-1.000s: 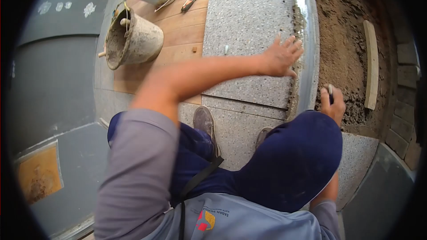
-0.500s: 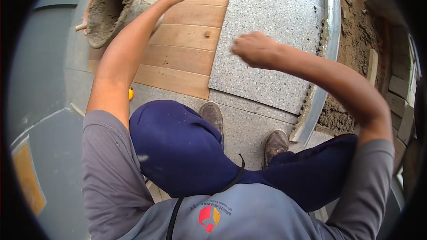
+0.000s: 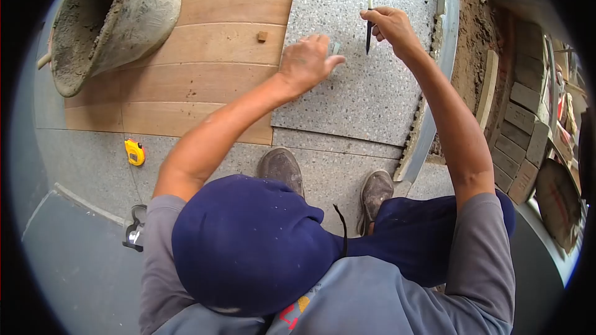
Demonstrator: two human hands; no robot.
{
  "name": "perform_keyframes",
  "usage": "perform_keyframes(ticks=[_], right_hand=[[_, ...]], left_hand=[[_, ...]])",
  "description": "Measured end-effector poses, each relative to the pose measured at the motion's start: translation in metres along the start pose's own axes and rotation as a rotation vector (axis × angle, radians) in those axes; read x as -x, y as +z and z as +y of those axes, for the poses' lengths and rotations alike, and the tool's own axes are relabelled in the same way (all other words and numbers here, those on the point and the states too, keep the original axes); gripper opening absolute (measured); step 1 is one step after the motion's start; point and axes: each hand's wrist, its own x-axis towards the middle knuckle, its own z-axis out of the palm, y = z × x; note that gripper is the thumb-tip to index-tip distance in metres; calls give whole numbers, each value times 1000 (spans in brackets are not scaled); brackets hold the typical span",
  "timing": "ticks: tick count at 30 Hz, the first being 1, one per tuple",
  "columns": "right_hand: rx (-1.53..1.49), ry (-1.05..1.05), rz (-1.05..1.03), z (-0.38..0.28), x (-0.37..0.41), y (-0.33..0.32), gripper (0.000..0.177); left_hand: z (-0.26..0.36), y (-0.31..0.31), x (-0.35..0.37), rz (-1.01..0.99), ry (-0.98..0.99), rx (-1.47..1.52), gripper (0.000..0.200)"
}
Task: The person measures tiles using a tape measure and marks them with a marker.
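Observation:
My right hand [image 3: 391,28] is closed around a dark, slim pen [image 3: 369,38] with a pale end. Its tip points down over the speckled grey terrazzo slab [image 3: 354,102]. My left hand [image 3: 304,62] is at the slab's left edge, with the thumb stretched out and the fingers partly bent. A small pale bluish patch [image 3: 336,48] shows beside its fingers, too blurred to name. Left of the slab lies wood-look plank flooring [image 3: 205,80], with a small brown block [image 3: 262,36] on it.
A mortar-caked bucket [image 3: 143,12] lies tipped at the upper left. A yellow tape measure [image 3: 134,152] rests on grey tiles near my left elbow. Along the slab's right side runs a metal strip [image 3: 428,127], with soil [image 3: 475,49] and stacked bricks [image 3: 515,127] beyond.
My left hand has come from the far planks down and right to the slab. My right hand has moved up and right, and the pen now shows in it. The view has shifted.

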Motion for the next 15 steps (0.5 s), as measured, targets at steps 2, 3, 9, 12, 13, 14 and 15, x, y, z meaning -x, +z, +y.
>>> perform_keyframes(ticks=[2, 3, 9, 12, 13, 14, 15], right_hand=[[-117, -27, 8, -4, -2, -2, 33], [-174, -50, 5, -5, -3, 0, 33], [-408, -101, 9, -28, -2, 6, 30], [-428, -146, -17, -38, 4, 16, 28], [-414, -161, -29, -41, 5, 19, 28], [-397, -179, -38, -45, 5, 22, 28], [-393, -187, -40, -49, 6, 25, 28]], left_hand=[[0, 28, -1, 250, 114, -35, 40], [1, 34, 0, 272, 135, -20, 36], [-7, 27, 4, 283, 86, 327, 22], [-17, 15, 19, 307, 56, 530, 20], [-19, 12, 24, 321, 44, 558, 19], [-20, 8, 26, 336, 35, 587, 19], [-22, 6, 29, 339, 24, 601, 18]])
